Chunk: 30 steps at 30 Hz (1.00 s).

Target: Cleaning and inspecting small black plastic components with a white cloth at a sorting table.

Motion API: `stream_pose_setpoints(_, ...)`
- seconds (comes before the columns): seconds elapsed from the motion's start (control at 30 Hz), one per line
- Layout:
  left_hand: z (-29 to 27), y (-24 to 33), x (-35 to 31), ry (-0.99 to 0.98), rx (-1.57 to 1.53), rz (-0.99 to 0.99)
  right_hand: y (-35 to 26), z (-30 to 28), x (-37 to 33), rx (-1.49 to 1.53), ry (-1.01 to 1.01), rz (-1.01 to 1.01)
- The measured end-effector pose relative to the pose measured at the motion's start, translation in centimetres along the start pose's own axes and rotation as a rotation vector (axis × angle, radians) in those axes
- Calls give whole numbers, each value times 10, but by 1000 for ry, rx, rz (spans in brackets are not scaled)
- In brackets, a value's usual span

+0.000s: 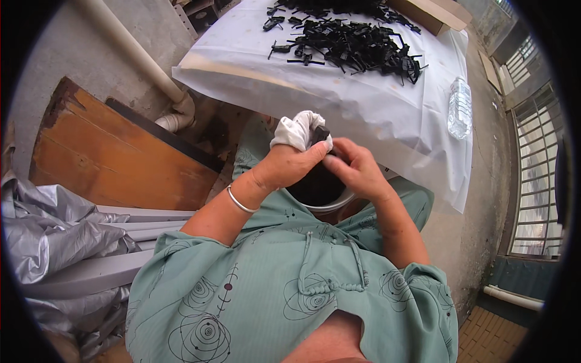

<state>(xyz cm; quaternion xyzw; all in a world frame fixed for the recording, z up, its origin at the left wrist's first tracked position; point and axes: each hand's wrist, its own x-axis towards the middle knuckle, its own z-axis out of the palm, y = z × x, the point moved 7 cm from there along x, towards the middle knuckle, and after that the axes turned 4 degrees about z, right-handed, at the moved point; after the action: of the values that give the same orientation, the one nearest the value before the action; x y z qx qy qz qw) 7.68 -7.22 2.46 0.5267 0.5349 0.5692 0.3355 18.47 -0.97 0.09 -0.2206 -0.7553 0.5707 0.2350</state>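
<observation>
My left hand (287,163), with a silver bangle at the wrist, is closed on a small black plastic part (321,133). A white cloth (293,131) is bunched around the fingers of that hand. Close against it, my right hand (358,170) has its thumb and fingers pinched together at the lower end of the part; the fingertips partly hide what they grip. Below both hands, a white-rimmed bucket (331,207) sits between my knees, with dark contents that I cannot make out.
Ahead stands a table under a white plastic sheet (242,91), bearing a heap of black plastic parts (357,45). A cardboard box (426,15) lies at its far right, a clear bottle (460,109) near its right edge. Leftward are a wooden board (115,151), a pipe (136,51) and silver sheeting (54,230).
</observation>
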Motion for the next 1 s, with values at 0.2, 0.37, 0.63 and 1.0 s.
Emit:
stream_pose_setpoints(0.2,0,-18,-4,9,-387,-153,-19,-12,-4,-248,81,-282)
stream_pose_setpoints(0.37,10,-16,-1,-177,-148,-118,-6,-5,1,96,56,-81)
stream_pose_setpoints(0.63,15,-14,-2,-253,-310,-142,-5,-1,1,184,78,28)
stream_pose_setpoints(1.0,10,-36,0,-146,-31,-262,10,2,10,-163,18,16)
